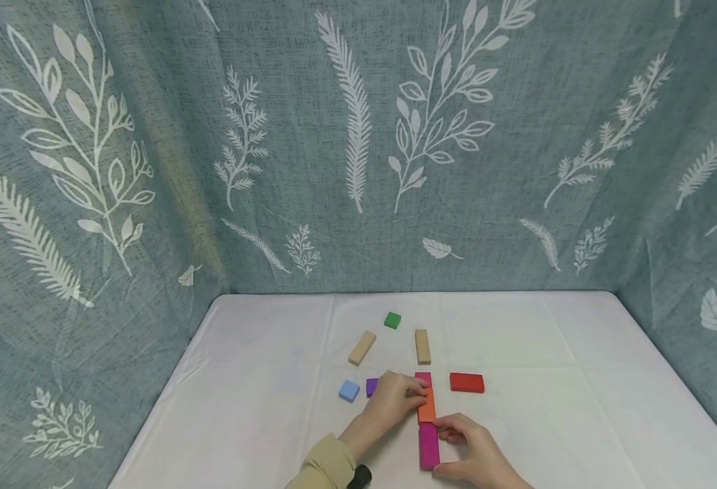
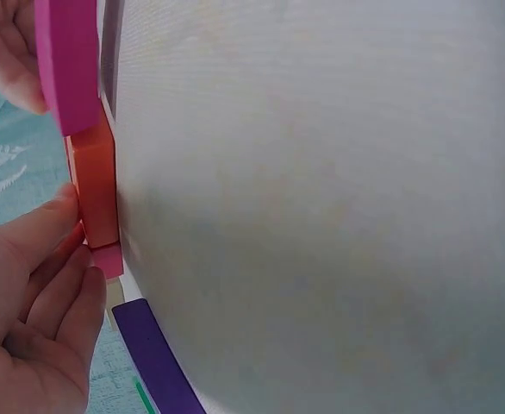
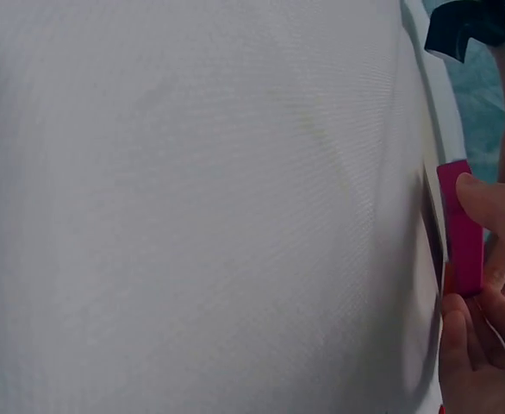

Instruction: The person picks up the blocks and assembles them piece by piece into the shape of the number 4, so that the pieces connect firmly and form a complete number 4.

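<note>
Three blocks form a line in the head view: a pink block at the far end, an orange block in the middle and a magenta block nearest. My left hand holds the orange block from its left side, thumb and fingertips close to its far end. The right hand grips the magenta block by its ends, thumb at the near end and fingertips by the orange block. In the right wrist view, the thumb lies on the magenta block. A purple block is partly hidden behind my left hand.
A light blue block lies left of the purple one, and a red block lies to the right. Farther back are two wooden blocks and a green block. Patterned curtains hang behind the white table.
</note>
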`<control>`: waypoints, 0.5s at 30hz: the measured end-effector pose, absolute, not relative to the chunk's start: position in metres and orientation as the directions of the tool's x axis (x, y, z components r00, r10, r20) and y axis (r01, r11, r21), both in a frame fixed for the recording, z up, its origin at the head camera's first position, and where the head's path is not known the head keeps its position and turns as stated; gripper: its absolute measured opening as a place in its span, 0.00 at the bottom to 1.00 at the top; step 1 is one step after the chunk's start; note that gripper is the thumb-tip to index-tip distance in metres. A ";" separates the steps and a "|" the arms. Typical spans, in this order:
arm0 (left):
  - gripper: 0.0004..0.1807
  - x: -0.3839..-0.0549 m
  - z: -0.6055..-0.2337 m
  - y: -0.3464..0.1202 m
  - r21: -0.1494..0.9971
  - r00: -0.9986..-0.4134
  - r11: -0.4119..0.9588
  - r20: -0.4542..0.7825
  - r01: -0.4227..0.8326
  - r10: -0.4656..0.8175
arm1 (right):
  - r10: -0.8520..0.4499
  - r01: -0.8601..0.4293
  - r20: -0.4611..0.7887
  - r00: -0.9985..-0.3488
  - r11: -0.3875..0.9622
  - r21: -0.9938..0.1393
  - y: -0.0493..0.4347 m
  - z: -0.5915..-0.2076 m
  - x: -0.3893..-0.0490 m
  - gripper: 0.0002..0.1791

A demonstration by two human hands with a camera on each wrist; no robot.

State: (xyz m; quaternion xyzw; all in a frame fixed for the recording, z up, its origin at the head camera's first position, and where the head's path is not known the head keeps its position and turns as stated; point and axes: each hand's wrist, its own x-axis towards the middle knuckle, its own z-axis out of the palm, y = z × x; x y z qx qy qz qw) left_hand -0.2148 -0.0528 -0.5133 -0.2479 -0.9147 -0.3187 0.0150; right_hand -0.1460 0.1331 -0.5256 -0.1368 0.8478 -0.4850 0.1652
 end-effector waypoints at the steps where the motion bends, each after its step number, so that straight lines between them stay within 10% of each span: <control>1: 0.03 -0.215 -0.513 -0.053 0.575 -0.878 0.675 0.183 0.461 0.443 | -0.391 -0.072 -0.147 -0.909 0.495 -0.866 0.133 -0.526 -0.146 0.38; 15: 0.04 -0.215 -0.513 -0.052 0.576 -0.882 0.682 0.169 0.451 0.440 | -0.395 -0.126 -0.111 -0.912 0.528 -0.840 0.132 -0.525 -0.144 0.36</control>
